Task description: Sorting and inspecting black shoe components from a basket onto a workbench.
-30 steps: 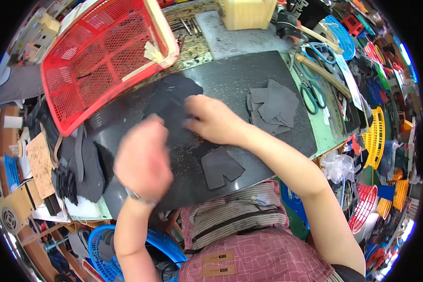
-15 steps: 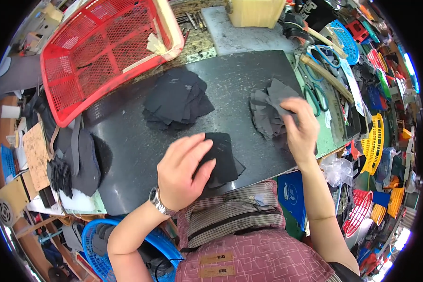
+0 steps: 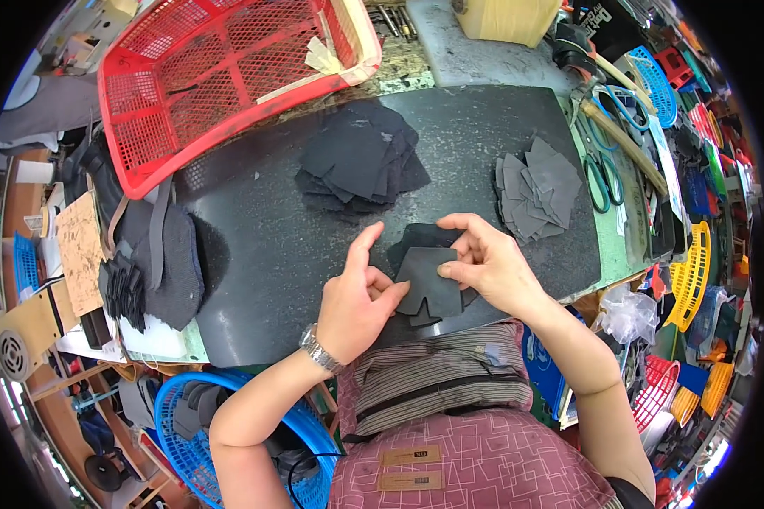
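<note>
A flat dark-grey piece (image 3: 430, 270) with a V-shaped notch in its near edge is held between my hands, over a few black pieces (image 3: 420, 234) at the front of the black work mat. My right hand (image 3: 494, 270) pinches its right edge between thumb and fingers. The thumb of my left hand (image 3: 358, 307) presses on its left edge, with the index finger raised. What the left fingers do beneath the edge is partly hidden. A fanned pile of grey pieces (image 3: 542, 191) lies to the right. Farther back is a heap of black pieces (image 3: 361, 157).
A red plastic basket (image 3: 157, 174) stands at the back left. Green-handled scissors (image 3: 603, 182) lie along the mat's right side. Dark strips and sheets (image 3: 171, 271) sit at the left edge. Below the table at left is a blue basket (image 3: 174, 458) holding dark pieces.
My right hand has come from the grey pile to the front middle, bringing one grey piece. My left hand has moved right and now meets the piece's edge. The view has shifted slightly.
</note>
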